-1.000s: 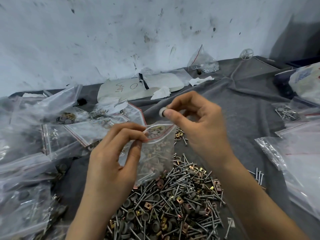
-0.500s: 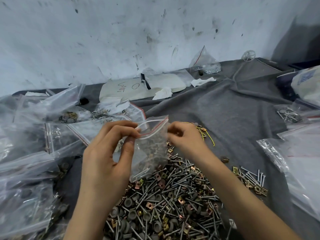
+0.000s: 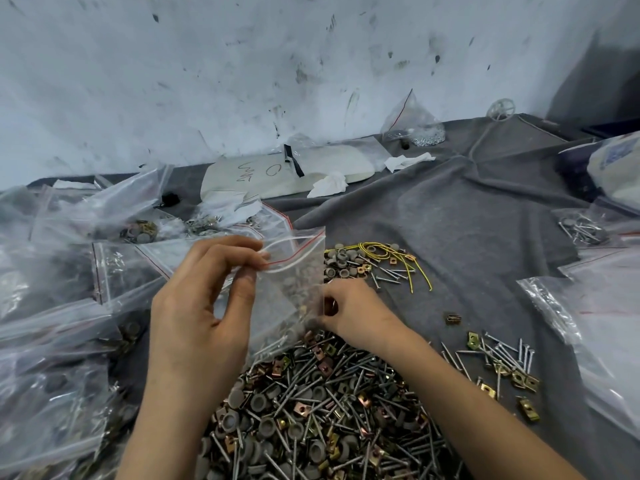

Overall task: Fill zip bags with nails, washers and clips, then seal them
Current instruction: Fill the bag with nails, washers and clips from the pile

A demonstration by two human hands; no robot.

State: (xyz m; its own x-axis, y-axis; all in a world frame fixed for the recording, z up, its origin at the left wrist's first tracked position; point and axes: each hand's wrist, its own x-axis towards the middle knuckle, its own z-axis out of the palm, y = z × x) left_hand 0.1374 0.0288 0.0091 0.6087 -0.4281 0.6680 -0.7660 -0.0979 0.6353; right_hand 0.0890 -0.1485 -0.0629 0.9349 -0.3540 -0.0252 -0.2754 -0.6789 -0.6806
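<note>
The left hand (image 3: pixel 204 306) pinches the thin, crinkly zip bag (image 3: pixel 294 275) by its red-striped mouth, over the pile (image 3: pixel 311 427) of slim steel nails (image 3: pixel 346 386), round grey washers (image 3: pixel 258 403) and brassy folded clips (image 3: pixel 300 408) on the cloth-draped worktop (image 3: pixel 467 237). A mouth held wide and upright should ease the next drop. The right hand (image 3: pixel 356 313) curls at the bag's lower edge, fingers half hidden, so I cannot tell whether they grasp anything.

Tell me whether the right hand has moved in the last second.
Yes. The right hand dropped from above the bag mouth down to the far edge of the pile, beside the bag's lower part.
</note>
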